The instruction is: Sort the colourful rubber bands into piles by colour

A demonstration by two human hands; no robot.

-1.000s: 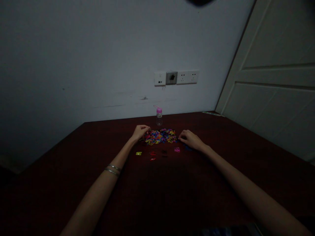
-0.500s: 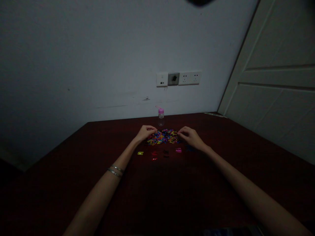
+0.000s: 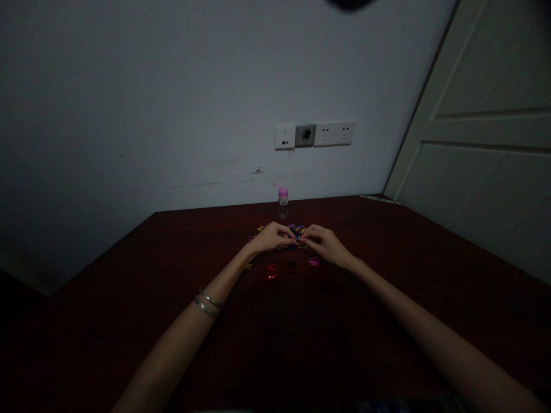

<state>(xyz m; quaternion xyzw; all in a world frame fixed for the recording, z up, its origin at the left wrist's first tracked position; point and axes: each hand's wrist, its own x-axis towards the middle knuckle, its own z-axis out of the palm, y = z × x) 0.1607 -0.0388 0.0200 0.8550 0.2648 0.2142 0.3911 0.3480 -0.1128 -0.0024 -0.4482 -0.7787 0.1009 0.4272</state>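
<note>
A pile of small, bright, clip-like pieces (image 3: pixel 295 229) in mixed colours lies on the dark red table (image 3: pixel 275 332), partly hidden behind my hands. My left hand (image 3: pixel 272 237), bent over the pile's left part, has thumb and fingers pinched together. From the other side my right hand (image 3: pixel 326 245) comes in with a similar pinch, its fingertips close to the left ones. Whatever is between the fingers is too small and dim to make out. Nearer me lie red pieces (image 3: pixel 271 271), dark pieces (image 3: pixel 292 266), pink pieces (image 3: pixel 314 261) and a partly covered yellow piece (image 3: pixel 248 267).
Behind the pile stands a small clear bottle (image 3: pixel 283 205) with a pink cap and loop. Wall sockets (image 3: pixel 334 133) are set in the pale wall beyond the table. A panelled white door (image 3: pixel 482 172) rises at the right.
My left hand has moved right, from the pile's left edge to over it. My right hand has shifted slightly left, so the fingertips now nearly meet. The view has turned slightly left.
</note>
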